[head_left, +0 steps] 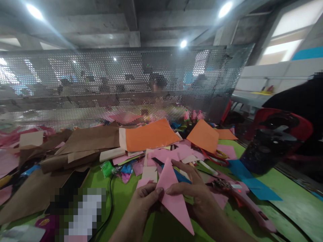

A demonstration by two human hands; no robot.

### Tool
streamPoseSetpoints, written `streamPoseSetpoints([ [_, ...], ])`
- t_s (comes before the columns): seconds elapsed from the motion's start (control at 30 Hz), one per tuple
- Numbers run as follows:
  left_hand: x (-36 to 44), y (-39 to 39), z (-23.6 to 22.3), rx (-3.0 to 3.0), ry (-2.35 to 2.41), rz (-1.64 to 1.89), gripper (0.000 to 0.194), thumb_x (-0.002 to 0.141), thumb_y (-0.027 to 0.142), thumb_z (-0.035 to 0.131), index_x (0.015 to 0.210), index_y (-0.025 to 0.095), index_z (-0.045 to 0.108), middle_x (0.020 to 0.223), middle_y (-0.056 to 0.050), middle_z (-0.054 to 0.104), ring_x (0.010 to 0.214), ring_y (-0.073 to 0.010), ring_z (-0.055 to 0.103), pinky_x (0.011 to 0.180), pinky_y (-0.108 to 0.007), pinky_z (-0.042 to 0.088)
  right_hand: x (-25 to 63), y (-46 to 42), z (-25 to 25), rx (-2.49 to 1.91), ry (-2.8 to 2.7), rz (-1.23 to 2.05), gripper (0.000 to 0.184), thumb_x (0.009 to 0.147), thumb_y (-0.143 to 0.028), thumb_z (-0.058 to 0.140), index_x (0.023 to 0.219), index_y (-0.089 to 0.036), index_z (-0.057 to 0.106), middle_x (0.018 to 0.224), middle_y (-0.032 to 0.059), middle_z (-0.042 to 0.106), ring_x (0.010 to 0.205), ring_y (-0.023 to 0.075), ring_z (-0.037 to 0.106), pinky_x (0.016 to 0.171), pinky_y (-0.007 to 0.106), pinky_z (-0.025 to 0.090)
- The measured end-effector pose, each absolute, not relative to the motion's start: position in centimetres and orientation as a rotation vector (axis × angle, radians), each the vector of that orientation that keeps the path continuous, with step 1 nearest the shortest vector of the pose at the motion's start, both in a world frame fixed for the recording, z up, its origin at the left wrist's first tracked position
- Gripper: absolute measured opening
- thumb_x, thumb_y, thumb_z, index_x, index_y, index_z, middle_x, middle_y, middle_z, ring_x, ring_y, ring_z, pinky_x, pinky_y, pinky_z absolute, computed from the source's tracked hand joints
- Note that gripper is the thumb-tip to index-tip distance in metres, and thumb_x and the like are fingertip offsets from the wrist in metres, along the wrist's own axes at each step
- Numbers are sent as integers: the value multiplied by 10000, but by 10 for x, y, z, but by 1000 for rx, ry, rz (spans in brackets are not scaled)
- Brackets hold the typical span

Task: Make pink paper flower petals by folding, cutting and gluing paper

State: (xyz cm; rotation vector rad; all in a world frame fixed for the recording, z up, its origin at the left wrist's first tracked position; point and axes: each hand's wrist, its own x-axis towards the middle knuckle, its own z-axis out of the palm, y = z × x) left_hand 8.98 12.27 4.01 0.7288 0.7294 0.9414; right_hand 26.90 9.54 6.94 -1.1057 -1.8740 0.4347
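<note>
Between my two hands is a folded piece of pink paper (174,205), a long pointed shape held up over the green table (118,198). My left hand (147,198) pinches its left edge between thumb and fingers. On the other side, my right hand (193,188) has its thumb on the face of the paper and its index finger near the top point; the other fingers are partly hidden behind it. Scraps of pink paper (166,154) lie just beyond. To the right rests a pink glue gun (248,198) with a small red light.
Orange paper (148,136), brown paper (88,137) and red-handled scissors (214,158) lie across the back. A blue strip (254,181) and a dark container (264,151) are at right. Black cables cross the table. A perforated metal screen (113,84) stands behind; a person in black sits at far right.
</note>
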Motion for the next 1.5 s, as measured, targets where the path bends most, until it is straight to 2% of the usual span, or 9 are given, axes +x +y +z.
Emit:
streamPoseSetpoints([
  [0.13, 90, 123, 39, 826, 788, 912, 459, 565, 515, 841, 761, 111, 751, 580, -30, 642, 477, -97, 556, 511, -209, 457, 268, 96, 75, -1100, -1694, 688, 59, 771, -266, 727, 825, -274, 748, 1320, 92, 511, 1248, 312, 451, 984, 426, 411],
  [0.23, 91, 121, 36, 1042, 793, 943, 482, 646, 582, 759, 767, 116, 753, 606, -34, 627, 555, -111, 551, 560, -213, 441, 266, 97, 77, -1067, -1574, 868, 78, 792, -296, 710, 764, -226, 728, 1034, 77, 609, 983, 250, 589, 855, 359, 479],
  [0.4, 93, 114, 34, 1277, 859, 1006, 452, 786, 593, 616, 788, 151, 711, 704, -35, 604, 690, -159, 538, 641, -247, 432, 264, 95, 71, -1112, -1414, 1014, 152, 841, -324, 661, 765, -195, 680, 788, 15, 612, 757, 185, 580, 701, 289, 464],
  [0.67, 97, 109, 37, 1674, 949, 1010, 367, 901, 471, 499, 690, 178, 562, 695, -14, 523, 680, -155, 476, 606, -242, 360, 261, 96, 67, -1083, -1244, 1110, 196, 822, -366, 675, 787, -174, 662, 757, 21, 627, 773, 201, 575, 724, 309, 454],
  [0.9, 96, 111, 37, 1680, 1009, 1020, 345, 919, 417, 462, 679, 185, 548, 690, -20, 542, 685, -167, 500, 613, -251, 360, 261, 96, 68, -1053, -1186, 1164, 196, 785, -337, 729, 874, -175, 663, 801, 43, 681, 737, 200, 626, 720, 335, 489],
  [1.2, 92, 109, 35, 1740, 1048, 969, 346, 932, 405, 456, 694, 189, 584, 689, -24, 558, 684, -170, 516, 614, -252, 348, 266, 98, 65, -1084, -1199, 1069, 203, 784, -335, 735, 727, -176, 622, 705, 11, 645, 676, 165, 597, 645, 286, 467],
  [1.3, 91, 111, 34, 1786, 1064, 939, 369, 937, 422, 437, 676, 190, 557, 674, -18, 539, 672, -170, 512, 611, -253, 341, 264, 99, 66, -1050, -1145, 1094, 204, 758, -318, 758, 808, -188, 609, 778, 9, 651, 724, 163, 607, 660, 277, 480],
  [1.43, 90, 111, 35, 1845, 1058, 944, 334, 940, 386, 431, 691, 194, 542, 677, -16, 545, 662, -168, 513, 617, -252, 345, 264, 100, 71, -1003, -1017, 1211, 448, 672, -300, 827, 1022, -221, 559, 768, -12, 656, 706, 165, 623, 638, 276, 500],
  [1.5, 90, 110, 37, 1874, 1060, 957, 304, 935, 348, 440, 693, 194, 541, 693, -22, 561, 672, -170, 519, 625, -253, 349, 264, 99, 75, -1004, -1013, 1280, 432, 679, -323, 823, 1023, -209, 587, 764, -4, 663, 714, 172, 630, 658, 289, 507],
])
